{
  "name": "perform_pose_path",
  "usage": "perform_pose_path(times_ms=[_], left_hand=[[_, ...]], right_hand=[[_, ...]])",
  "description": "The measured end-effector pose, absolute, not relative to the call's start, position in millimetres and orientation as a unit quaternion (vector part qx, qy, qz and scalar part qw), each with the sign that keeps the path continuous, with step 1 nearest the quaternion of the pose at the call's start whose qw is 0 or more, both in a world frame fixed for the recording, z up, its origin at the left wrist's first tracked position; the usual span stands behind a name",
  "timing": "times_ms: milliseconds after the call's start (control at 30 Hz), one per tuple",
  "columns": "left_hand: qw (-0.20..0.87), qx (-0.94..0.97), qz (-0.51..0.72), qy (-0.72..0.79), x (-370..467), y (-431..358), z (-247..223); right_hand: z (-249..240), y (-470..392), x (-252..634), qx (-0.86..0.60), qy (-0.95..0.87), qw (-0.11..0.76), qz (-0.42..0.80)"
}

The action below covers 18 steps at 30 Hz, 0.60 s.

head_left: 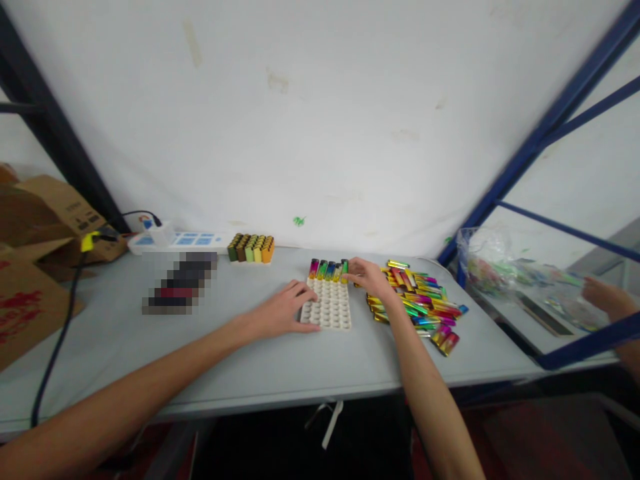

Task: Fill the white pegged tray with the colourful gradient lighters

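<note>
A white tray (327,307) with rows of round holes lies on the grey table. Several shiny coloured lighters (323,269) stand upright in its far row. My left hand (287,310) rests at the tray's left edge, fingers apart, thumb near the front-left corner. At the far right corner, my right hand (367,275) has its fingers closed around a green lighter (345,268), which stands at the right end of the row. Just right of that hand lies a loose pile of metallic coloured lighters (420,303).
A block of upright lighters (251,249) stands near the wall, beside a power strip (195,241). A blurred-out dark object (183,283) and cardboard boxes (35,287) are at left. Beyond the blue frame (500,200), another person's hand (607,297) is near plastic bags (500,263).
</note>
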<state>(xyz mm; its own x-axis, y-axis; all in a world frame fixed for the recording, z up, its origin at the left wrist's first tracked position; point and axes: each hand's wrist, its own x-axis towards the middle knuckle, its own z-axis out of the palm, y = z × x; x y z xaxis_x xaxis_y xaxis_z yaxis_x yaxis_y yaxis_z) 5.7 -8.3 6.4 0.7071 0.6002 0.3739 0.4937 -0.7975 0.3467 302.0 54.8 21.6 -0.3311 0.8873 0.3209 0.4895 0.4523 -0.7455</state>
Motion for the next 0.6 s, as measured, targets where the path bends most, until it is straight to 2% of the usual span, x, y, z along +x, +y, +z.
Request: perform_pose_path(times_ms=[200, 433, 533, 600], left_hand=[[0.11, 0.917, 0.232, 0.306, 7, -9, 9], [0.106, 0.918, 0.232, 0.304, 6, -9, 8], [0.107, 0.918, 0.23, 0.305, 6, -9, 9], [0.108, 0.918, 0.226, 0.306, 6, -10, 9]], right_hand=[[20, 54, 303, -0.465, -0.763, 0.338, 0.295], [29, 50, 319, -0.454, -0.823, 0.27, 0.209], [31, 48, 340, -0.511, -0.802, 0.274, 0.146], [31, 48, 352, -0.555, -0.79, 0.236, 0.106]])
